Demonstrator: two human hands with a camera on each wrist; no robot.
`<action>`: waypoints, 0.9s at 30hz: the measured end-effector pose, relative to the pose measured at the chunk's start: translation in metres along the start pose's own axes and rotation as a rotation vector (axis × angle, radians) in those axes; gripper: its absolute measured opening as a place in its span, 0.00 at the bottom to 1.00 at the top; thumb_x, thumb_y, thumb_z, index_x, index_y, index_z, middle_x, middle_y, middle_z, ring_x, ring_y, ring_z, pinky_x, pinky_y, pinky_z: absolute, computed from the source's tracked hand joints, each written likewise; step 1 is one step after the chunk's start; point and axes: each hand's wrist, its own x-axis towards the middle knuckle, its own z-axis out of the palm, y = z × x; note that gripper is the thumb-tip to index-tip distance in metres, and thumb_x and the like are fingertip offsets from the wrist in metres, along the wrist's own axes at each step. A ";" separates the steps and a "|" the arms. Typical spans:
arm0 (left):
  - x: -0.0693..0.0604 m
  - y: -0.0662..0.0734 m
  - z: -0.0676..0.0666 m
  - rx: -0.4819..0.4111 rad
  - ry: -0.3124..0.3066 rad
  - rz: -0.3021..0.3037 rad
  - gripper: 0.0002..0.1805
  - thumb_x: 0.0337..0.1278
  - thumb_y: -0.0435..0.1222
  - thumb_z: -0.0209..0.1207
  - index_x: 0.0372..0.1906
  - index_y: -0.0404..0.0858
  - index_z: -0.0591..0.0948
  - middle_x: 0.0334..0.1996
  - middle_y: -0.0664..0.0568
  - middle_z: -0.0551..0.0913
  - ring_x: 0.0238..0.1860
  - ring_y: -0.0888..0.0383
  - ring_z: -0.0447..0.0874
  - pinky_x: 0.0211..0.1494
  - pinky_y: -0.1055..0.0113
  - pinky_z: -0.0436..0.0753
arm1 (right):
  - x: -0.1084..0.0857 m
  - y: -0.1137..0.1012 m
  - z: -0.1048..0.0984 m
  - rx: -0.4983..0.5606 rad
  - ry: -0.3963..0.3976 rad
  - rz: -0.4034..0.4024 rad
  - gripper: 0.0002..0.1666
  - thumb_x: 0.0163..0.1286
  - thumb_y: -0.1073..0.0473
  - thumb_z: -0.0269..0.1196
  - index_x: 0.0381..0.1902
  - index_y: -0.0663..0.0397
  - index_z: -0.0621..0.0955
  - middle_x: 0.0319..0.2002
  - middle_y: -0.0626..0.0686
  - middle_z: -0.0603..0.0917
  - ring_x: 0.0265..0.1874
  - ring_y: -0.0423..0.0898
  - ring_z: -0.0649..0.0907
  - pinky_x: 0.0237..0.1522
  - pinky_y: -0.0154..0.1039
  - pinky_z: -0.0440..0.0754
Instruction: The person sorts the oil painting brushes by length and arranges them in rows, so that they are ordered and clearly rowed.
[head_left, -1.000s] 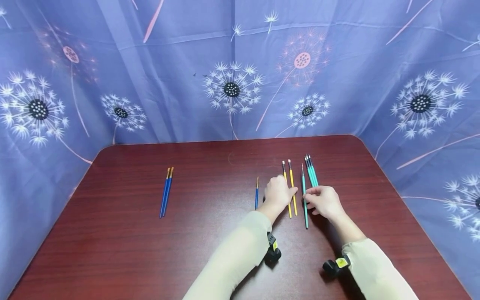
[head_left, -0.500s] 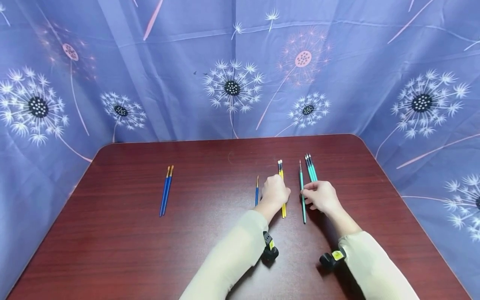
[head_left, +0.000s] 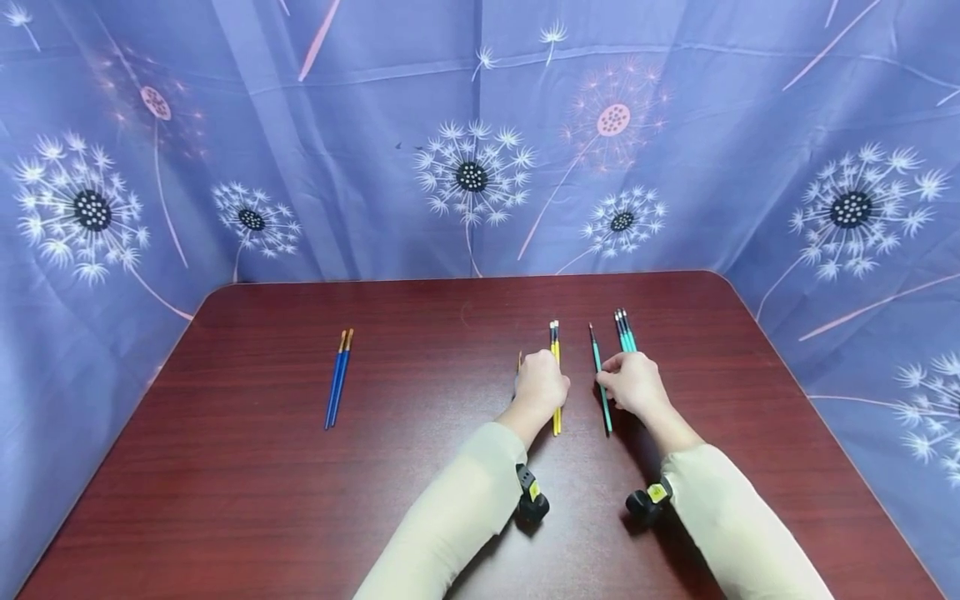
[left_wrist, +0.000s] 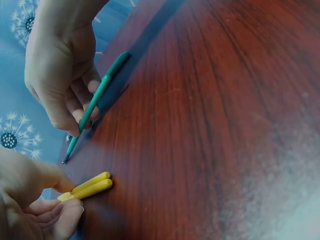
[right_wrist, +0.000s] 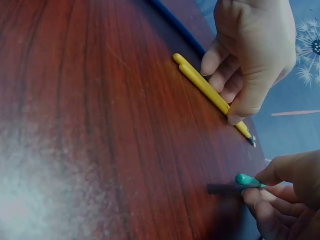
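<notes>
Two yellow paintbrushes (head_left: 557,421) lie side by side on the table, bristles toward the back. My left hand (head_left: 542,383) pinches them between thumb and fingers around the middle. Just right of them, my right hand (head_left: 633,382) pinches a teal paintbrush (head_left: 597,354) by its handle; in the right wrist view the handle end (right_wrist: 245,179) sits above its shadow, tilted off the table. Behind the right hand lie several teal paintbrushes (head_left: 626,333), partly covered by it. A blue paintbrush (right_wrist: 177,27) lies left of the yellow pair, mostly hidden behind my left hand in the head view.
Two more blue paintbrushes (head_left: 338,383) lie together on the left part of the dark red wooden table (head_left: 225,500). A blue curtain with dandelion prints (head_left: 360,167) hangs along the table's back and sides.
The two yellow paintbrushes, apart at first, have come together and shifted left with my left hand. My right hand has carried the teal paintbrush slightly left, away from the other teal ones.
</notes>
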 end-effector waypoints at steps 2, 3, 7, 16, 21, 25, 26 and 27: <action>0.001 0.000 0.000 -0.007 -0.006 -0.010 0.07 0.49 0.38 0.65 0.23 0.40 0.80 0.25 0.51 0.84 0.33 0.56 0.85 0.35 0.62 0.82 | 0.002 -0.001 0.002 -0.049 0.013 -0.010 0.13 0.58 0.61 0.59 0.38 0.66 0.80 0.18 0.52 0.83 0.15 0.39 0.79 0.17 0.33 0.78; 0.001 -0.001 0.000 -0.012 -0.010 -0.015 0.07 0.49 0.38 0.64 0.24 0.40 0.80 0.25 0.51 0.84 0.33 0.56 0.84 0.35 0.62 0.82 | 0.003 -0.001 0.004 -0.071 0.016 -0.018 0.13 0.58 0.61 0.59 0.37 0.65 0.80 0.18 0.51 0.83 0.15 0.38 0.79 0.18 0.33 0.77; 0.001 -0.001 -0.001 -0.016 -0.022 -0.028 0.07 0.51 0.38 0.64 0.24 0.40 0.80 0.25 0.51 0.84 0.32 0.56 0.84 0.34 0.62 0.82 | 0.006 -0.001 0.008 -0.159 0.024 -0.051 0.11 0.57 0.61 0.59 0.36 0.63 0.80 0.19 0.49 0.83 0.17 0.39 0.79 0.22 0.33 0.74; 0.000 -0.001 -0.001 -0.048 -0.023 -0.034 0.09 0.50 0.38 0.62 0.20 0.41 0.78 0.22 0.52 0.82 0.28 0.56 0.82 0.31 0.62 0.80 | 0.006 -0.004 0.009 -0.197 0.047 -0.073 0.13 0.56 0.59 0.60 0.37 0.62 0.81 0.21 0.51 0.83 0.19 0.41 0.80 0.25 0.35 0.75; -0.002 -0.005 -0.004 -0.060 -0.003 -0.014 0.08 0.49 0.37 0.61 0.20 0.41 0.77 0.21 0.51 0.81 0.26 0.53 0.82 0.28 0.60 0.79 | 0.004 -0.007 0.008 -0.188 0.057 -0.081 0.14 0.56 0.59 0.60 0.38 0.63 0.81 0.22 0.52 0.84 0.21 0.43 0.80 0.27 0.36 0.76; -0.003 -0.009 -0.006 -0.020 0.026 0.011 0.07 0.51 0.40 0.61 0.26 0.41 0.78 0.23 0.52 0.81 0.29 0.52 0.83 0.30 0.60 0.80 | 0.001 -0.008 0.008 -0.189 0.080 -0.093 0.15 0.56 0.57 0.60 0.38 0.62 0.81 0.27 0.54 0.83 0.25 0.46 0.80 0.29 0.39 0.76; -0.004 -0.011 -0.007 -0.002 0.034 0.018 0.07 0.51 0.40 0.61 0.28 0.41 0.78 0.25 0.51 0.81 0.30 0.52 0.84 0.30 0.60 0.80 | 0.001 -0.009 0.008 -0.188 0.086 -0.097 0.15 0.56 0.57 0.60 0.38 0.63 0.81 0.28 0.55 0.83 0.26 0.47 0.80 0.30 0.39 0.76; -0.004 -0.012 -0.008 0.015 0.042 0.026 0.08 0.52 0.41 0.61 0.29 0.41 0.78 0.26 0.51 0.81 0.31 0.52 0.84 0.31 0.60 0.80 | 0.000 -0.009 0.008 -0.186 0.091 -0.102 0.15 0.57 0.57 0.60 0.38 0.63 0.81 0.28 0.55 0.83 0.26 0.47 0.80 0.30 0.39 0.76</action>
